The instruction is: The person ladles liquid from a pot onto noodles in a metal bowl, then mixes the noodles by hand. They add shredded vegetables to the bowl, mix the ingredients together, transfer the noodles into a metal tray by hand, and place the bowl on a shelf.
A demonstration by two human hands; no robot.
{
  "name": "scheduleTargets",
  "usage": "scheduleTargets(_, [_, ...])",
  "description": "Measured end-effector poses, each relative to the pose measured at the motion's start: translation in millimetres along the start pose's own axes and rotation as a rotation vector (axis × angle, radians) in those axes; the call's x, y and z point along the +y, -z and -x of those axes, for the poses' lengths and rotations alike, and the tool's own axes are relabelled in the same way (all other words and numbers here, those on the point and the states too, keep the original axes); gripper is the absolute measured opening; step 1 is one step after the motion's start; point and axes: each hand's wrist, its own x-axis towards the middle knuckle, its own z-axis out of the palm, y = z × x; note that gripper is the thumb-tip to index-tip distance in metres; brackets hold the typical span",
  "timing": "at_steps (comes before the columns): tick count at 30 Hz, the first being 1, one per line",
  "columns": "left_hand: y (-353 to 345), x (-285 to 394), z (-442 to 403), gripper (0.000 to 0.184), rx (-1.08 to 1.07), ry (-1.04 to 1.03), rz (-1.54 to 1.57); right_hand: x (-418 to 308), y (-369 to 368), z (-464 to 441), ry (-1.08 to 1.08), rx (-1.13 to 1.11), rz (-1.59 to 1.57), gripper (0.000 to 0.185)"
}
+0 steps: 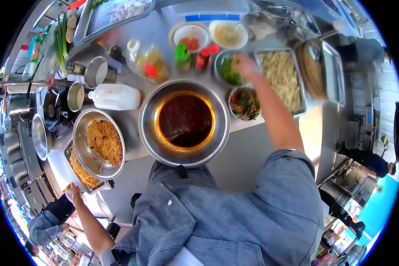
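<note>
My right hand reaches over a metal bowl of chopped green herbs; its fingers are blurred at the bowl's right side. Low at the left, my left hand hangs beside the noodle tray, fingers closed around something small and yellowish that I cannot make out. A big steel bowl of dark red, oily sauce stands in front of me. Close to my right forearm are a bowl of mixed green and red shreds and a tray of pale strips.
Noodles fill a tilted steel bowl at the left. A white jug, an oil bottle and green-capped and red-capped bottles stand behind. Two white bowls sit farther back. Other people are at the sides.
</note>
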Motion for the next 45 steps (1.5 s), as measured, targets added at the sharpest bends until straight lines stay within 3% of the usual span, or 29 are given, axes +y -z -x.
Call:
scheduleTargets(2, [-5.5, -3.8, 4.2, 0.022, -0.018, 0.028, 0.000, -10.7, -16.7, 9.1, 0.030, 0.074, 0.131, 0.060])
scheduleTargets(4, [-10.4, -7.7, 15.1, 0.021, -0.028, 0.036, -0.001, -15.8, -25.9, 6.0, -0.009, 0.030, 0.163, 0.059])
scheduleTargets(7, [-8.8, -9.3, 25.9, 0.023, 0.025, 0.038, -0.069, -9.4, -51.8, -5.3, 0.001, 0.113, 0.163, 0.035])
scheduleTargets(12, [-1.8, -26.2, 24.1, 0.024, 0.022, 0.078, -0.002, 2.8, -11.1, -0.3, 0.109, 0.179, 0.165, 0.041])
scheduleTargets(14, [0.4, -30.7, 20.9, 0.024, 0.020, 0.054, 0.027, -3.8, 9.6, 13.1, 0.009, 0.209, -0.041, 0.052])
scheduleTargets(15, [-1.7, -38.3, 15.7, 0.027, 0.004, 0.093, 0.075, -11.1, 17.9, 17.5, -0.179, 0.076, -0.362, 0.057])
scheduleTargets(17, [-6.5, -48.6, 19.7, 0.031, -0.027, 0.135, 0.157, 27.9, -12.2, 4.2, -0.221, 0.053, -0.491, 0.058])
scheduleTargets(19, [-13.7, -56.0, 18.3, 0.030, -0.020, 0.175, 0.142, 11.2, -5.6, 19.3, -0.485, 0.073, -0.954, 0.064])
scheduleTargets(22, [-13.2, -62.6, 22.8, 0.028, -0.028, 0.181, 0.165, 26.6, -8.8, 17.6, -0.504, 0.065, -1.175, 0.068])
scheduleTargets(26, [-11.7, -73.8, 15.7, 0.029, -0.044, 0.196, 0.250, 37.3, -24.6, 19.5, -0.480, 0.122, -1.331, 0.071])
scheduleTargets(27, [-9.9, -85.2, -3.2, 0.030, -0.135, 0.185, 0.320, 40.1, -30.9, 22.8, -0.421, 0.168, -1.346, 0.072])
scheduleTargets(29, [-4.6, -58.6, 16.8, 0.029, -0.140, 0.160, 0.248, 66.0, -54.5, 26.1, 0.034, 0.370, -0.741, 0.073])
scheduleTargets(30, [-9.6, -73.1, -3.4, 0.031, -0.169, 0.167, 0.265, 61.6, -49.3, 36.5, 0.087, 0.391, -0.691, 0.071])
scheduleTargets(31, [-1.6, -64.3, 3.3, 0.033, -0.097, 0.153, 0.114, 38.7, -38.4, 51.3, 0.045, 0.321, -0.923, 0.068])
scheduleTargets(32, [0.9, -55.3, 14.5, 0.035, -0.086, 0.136, 0.141, 4.1, -14.5, 75.5, -0.178, 0.205, -1.404, 0.066])
scheduleTargets(34, [24.9, -73.1, -1.2, 0.029, -0.102, 0.149, 0.199, -78.7, 10.3, 124.9, -0.198, 0.128, -1.546, 0.061])
scheduleTargets(38, [28.3, -92.4, -6.1, 0.032, -0.123, 0.053, 0.296, -272.0, 11.9, 244.7, -0.007, 0.014, -1.468, 0.043])
scheduleTargets(41, [38.9, -93.5, -39.5, 0.030, -0.149, 0.019, 0.174, -413.9, -58.0, 291.4, 0.180, -0.171, -1.324, 0.045])
scheduleTargets(43, [46.1, -106.7, -66.6, 0.029, -0.199, -0.010, 0.106, -496.3, -118.6, 309.2, 0.258, -0.237, -0.820, 0.044])
scheduleTargets(45, [52.2, -134.5, -101.2, 0.025, 0.088, -0.625, -0.259, -567.7, -187.1, 325.0, 0.375, -0.269, -0.675, 0.044])
